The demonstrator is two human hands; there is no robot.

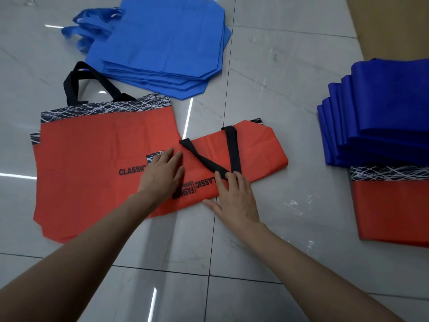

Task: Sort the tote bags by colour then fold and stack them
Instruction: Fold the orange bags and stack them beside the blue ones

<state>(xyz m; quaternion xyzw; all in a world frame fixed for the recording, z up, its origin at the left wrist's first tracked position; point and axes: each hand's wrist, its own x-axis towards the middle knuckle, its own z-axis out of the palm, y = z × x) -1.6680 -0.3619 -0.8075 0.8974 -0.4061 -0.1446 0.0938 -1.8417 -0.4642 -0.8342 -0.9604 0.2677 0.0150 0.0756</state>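
A folded red tote bag (255, 152) with black handles lies on the floor in the middle, partly over a flat pile of unfolded red totes (88, 163) at the left. My left hand (162, 173) presses flat on the folded bag's left end. My right hand (232, 198) lies flat on its near edge, fingertips touching the black handle (209, 162). A pile of unfolded light blue totes (162, 43) lies at the back. At the right sit several folded dark blue totes (380, 117), with a folded red tote (392, 210) in front of them.
The floor (278, 89) is glossy grey marble tile with bright light reflections. A brown cardboard sheet (394, 24) lies at the back right.
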